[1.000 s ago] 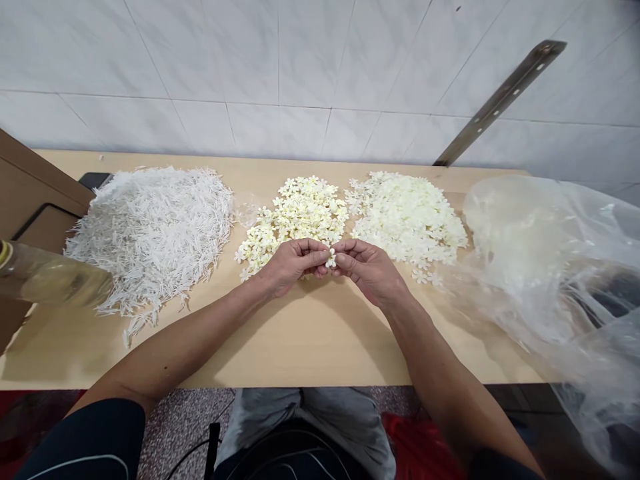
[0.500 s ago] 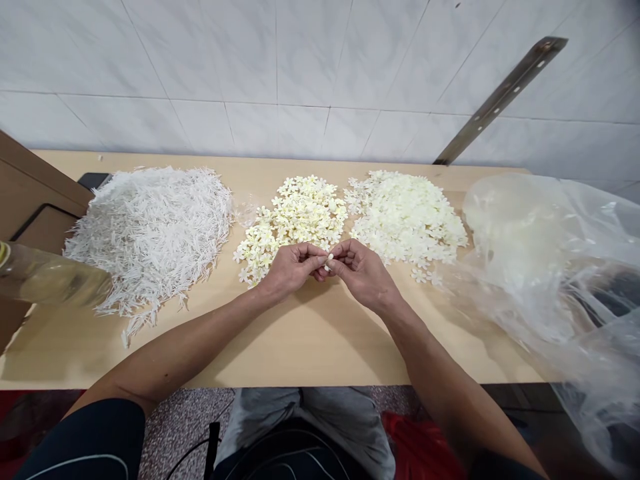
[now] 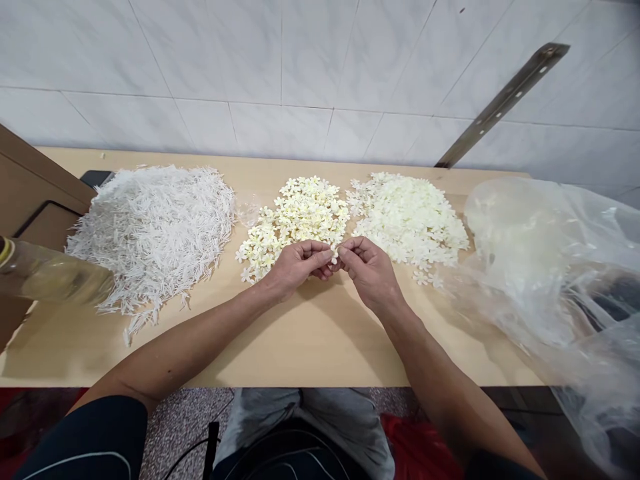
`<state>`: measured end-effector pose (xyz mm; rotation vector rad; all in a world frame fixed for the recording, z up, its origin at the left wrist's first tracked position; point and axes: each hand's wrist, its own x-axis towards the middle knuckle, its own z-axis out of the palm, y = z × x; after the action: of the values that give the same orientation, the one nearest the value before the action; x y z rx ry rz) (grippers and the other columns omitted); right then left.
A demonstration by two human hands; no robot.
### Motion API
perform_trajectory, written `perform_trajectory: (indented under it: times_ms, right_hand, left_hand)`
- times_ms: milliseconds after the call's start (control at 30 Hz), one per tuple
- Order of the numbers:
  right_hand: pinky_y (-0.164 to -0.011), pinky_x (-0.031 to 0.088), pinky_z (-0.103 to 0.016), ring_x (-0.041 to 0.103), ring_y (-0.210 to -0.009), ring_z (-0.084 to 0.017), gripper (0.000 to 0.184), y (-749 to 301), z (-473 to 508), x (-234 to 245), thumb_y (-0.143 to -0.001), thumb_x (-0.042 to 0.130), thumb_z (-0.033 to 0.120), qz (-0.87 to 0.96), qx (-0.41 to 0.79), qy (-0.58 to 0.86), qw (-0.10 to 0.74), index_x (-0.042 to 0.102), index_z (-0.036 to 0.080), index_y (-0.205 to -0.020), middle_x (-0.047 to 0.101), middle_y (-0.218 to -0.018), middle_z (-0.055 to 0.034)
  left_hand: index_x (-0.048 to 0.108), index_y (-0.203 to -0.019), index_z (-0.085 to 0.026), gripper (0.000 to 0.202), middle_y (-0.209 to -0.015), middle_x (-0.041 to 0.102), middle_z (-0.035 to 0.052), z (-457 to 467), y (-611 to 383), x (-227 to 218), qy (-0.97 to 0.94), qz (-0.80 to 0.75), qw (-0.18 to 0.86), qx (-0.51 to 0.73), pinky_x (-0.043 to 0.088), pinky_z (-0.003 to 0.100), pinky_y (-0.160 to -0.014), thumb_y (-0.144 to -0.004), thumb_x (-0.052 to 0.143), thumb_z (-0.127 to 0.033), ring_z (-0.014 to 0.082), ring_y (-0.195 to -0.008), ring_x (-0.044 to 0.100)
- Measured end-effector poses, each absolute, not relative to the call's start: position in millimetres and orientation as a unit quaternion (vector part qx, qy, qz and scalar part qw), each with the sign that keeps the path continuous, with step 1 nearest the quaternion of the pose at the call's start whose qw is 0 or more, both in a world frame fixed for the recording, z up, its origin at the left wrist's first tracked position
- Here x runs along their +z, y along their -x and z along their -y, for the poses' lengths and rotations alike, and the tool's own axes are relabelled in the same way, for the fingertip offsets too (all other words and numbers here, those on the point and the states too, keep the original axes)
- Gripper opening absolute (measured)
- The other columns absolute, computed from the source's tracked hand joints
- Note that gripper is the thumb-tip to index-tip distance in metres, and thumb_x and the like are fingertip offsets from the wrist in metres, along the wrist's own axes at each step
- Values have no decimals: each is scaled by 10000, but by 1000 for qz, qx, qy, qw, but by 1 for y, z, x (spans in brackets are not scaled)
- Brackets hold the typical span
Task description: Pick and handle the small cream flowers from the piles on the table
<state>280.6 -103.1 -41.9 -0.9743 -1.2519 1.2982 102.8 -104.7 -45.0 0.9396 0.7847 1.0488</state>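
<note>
Both hands meet over the front edge of the middle pile. A small white artificial flower (image 3: 335, 255) shows between their fingertips, partly hidden by them. My left hand (image 3: 301, 267) pinches it with thumb and forefinger. From the other side, my right hand (image 3: 369, 272) is closed with its thumb and forefinger at the same flower. Just behind them lies a pile of cream flowers with yellow centres (image 3: 313, 212). To the right is a pile of paler flower heads (image 3: 413, 217). A heap of thin white stem-like pieces (image 3: 160, 227) lies to the left.
A capped bottle with yellowish contents (image 3: 60, 272) and a cardboard box (image 3: 43, 177) are at the left. Clear plastic bags (image 3: 545, 247) spread over the right end of the wooden table (image 3: 310, 347). A metal strip (image 3: 500, 107) leans against the tiled wall.
My right fingertips have drawn slightly back to the right, and more of the small white flower shows between the hands. The view has shifted slightly.
</note>
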Motion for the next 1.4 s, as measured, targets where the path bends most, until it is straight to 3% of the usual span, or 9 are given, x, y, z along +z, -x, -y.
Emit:
perform_trajectory:
  times_ms: [233, 400, 967, 1167, 1267, 1400]
  right_hand:
    - [-760, 601, -335, 694, -747, -159, 332, -285, 103, -33, -780, 915, 366, 476, 612, 396, 492, 760, 215, -1032, 732, -878, -20]
    - [-716, 597, -269, 671, -760, -127, 306, -294, 98, -31, -758, 944, 387, 418, 695, 378, 447, 800, 204, -957, 703, -845, -13]
    - [-688, 573, -266, 650, -698, -123, 359, -305, 94, -32, -720, 968, 402, 450, 718, 370, 381, 787, 207, -961, 697, -796, -6]
    - [-696, 589, -304, 694, -694, -152, 378, -298, 98, -37, -760, 933, 445, 516, 649, 404, 387, 756, 189, -974, 733, -819, -26]
    - [-727, 611, -344, 726, -732, -186, 372, -290, 105, -40, -812, 884, 470, 575, 573, 437, 387, 752, 179, -1003, 763, -881, -55]
    - [-696, 613, -372, 723, -700, -208, 375, -281, 109, -43, -872, 813, 513, 609, 496, 477, 395, 738, 180, -1028, 762, -816, -60]
  left_hand:
    - [711, -942, -115, 377, -712, 714, 46, 102, -101, -47, -430, -364, 669, 485, 543, 246, -618, -779, 887, -406, 122, -613, 662]
    - [717, -975, -123, 358, -744, 711, 41, 101, -99, -48, -464, -344, 669, 468, 541, 235, -631, -829, 846, -423, 109, -629, 654]
    - [667, -921, -131, 411, -717, 707, 42, 106, -101, -47, -471, -323, 685, 452, 534, 230, -600, -828, 847, -488, 113, -603, 655]
    - [653, -881, -137, 374, -665, 691, 35, 110, -105, -52, -507, -370, 624, 465, 535, 240, -581, -870, 798, -482, 120, -568, 645]
    - [651, -851, -151, 264, -671, 687, 25, 113, -107, -55, -524, -422, 571, 470, 535, 240, -572, -891, 771, -382, 125, -576, 643]
    - [675, -868, -156, 143, -689, 702, 21, 112, -106, -56, -517, -445, 557, 474, 560, 254, -593, -894, 736, -283, 139, -598, 669]
